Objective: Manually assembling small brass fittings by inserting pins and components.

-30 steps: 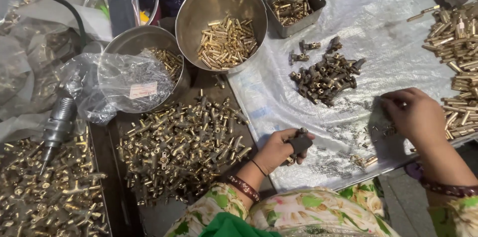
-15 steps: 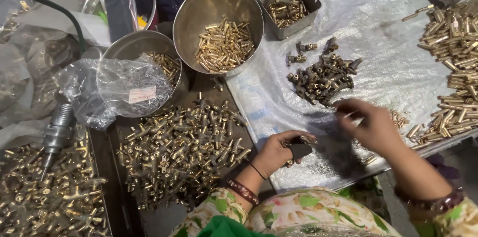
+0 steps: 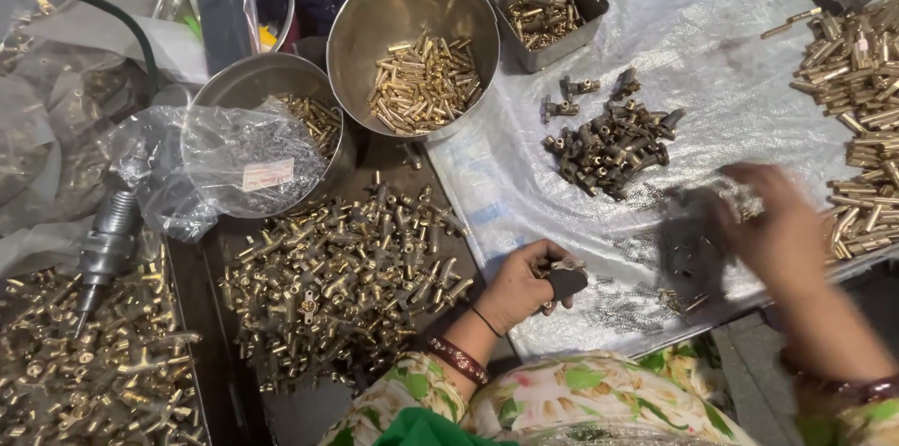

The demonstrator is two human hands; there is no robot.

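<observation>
Right now I see my left hand [image 3: 520, 287] at lower centre of the frame, fingers curled round a small dark block [image 3: 566, 281] with a few brass pieces against it, resting on the clear plastic sheet [image 3: 712, 52] that covers the surface. My right hand [image 3: 782, 240] sits at centre right, blurred; I cannot tell whether its fingers are spread or pinching. It hangs just beside a dark pile of fittings [image 3: 613, 141] and near the brass tubes [image 3: 857, 81] at the right edge. A heap of brass fittings [image 3: 337, 273] lies left of my left hand. Above it, a steel bowl [image 3: 412, 10] holds short brass pins.
</observation>
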